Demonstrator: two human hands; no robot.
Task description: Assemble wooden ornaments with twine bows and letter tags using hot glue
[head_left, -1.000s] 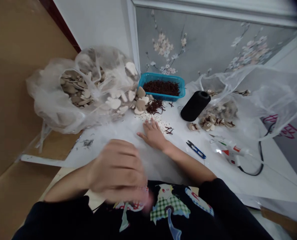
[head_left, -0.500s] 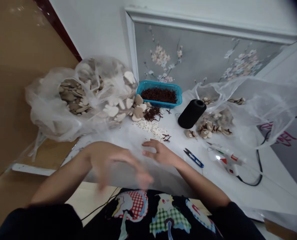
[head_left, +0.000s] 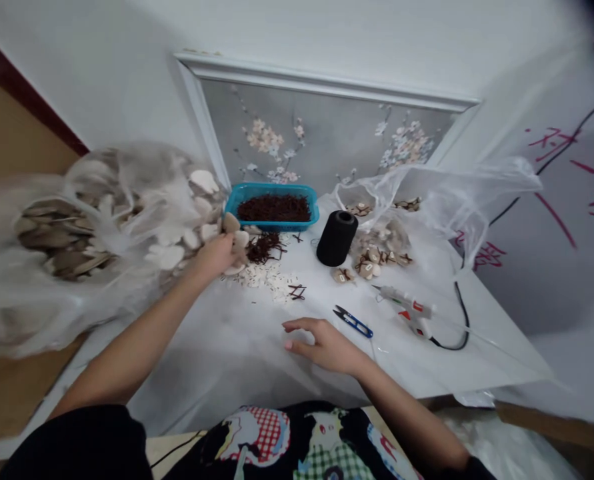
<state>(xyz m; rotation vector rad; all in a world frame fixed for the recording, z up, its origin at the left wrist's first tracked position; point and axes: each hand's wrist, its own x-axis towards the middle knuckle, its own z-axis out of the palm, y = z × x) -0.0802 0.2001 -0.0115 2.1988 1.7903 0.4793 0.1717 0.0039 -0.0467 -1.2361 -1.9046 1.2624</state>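
Note:
My left hand (head_left: 217,257) reaches to the pile of beige, rounded flat pieces (head_left: 231,223) left of the brown bows. It touches the pile, and its fingertips are hidden among the pieces, so I cannot tell if they grip one. My right hand (head_left: 324,345) hovers over the white table (head_left: 257,340) with thumb and forefinger apart and nothing between them. Thread snips (head_left: 354,322) with blue handles lie just beyond it. Small dark brown bows (head_left: 264,248) and a scatter of tiny white pieces (head_left: 264,280) lie between the hands, with a few loose bows (head_left: 297,292) nearby.
A blue basket (head_left: 271,227) of brown bows stands against the wall. Beside it is a black thread cone (head_left: 337,239). Finished pieces with bows (head_left: 371,261) lie by a clear bag (head_left: 437,193). A glue gun (head_left: 407,308) trails a black cord. A large bag (head_left: 141,220) of pieces fills the left.
My left hand has moved forward from the near table edge to the pile of beige pieces. My right hand stays over the table, fingers still apart. The view has turned to the right.

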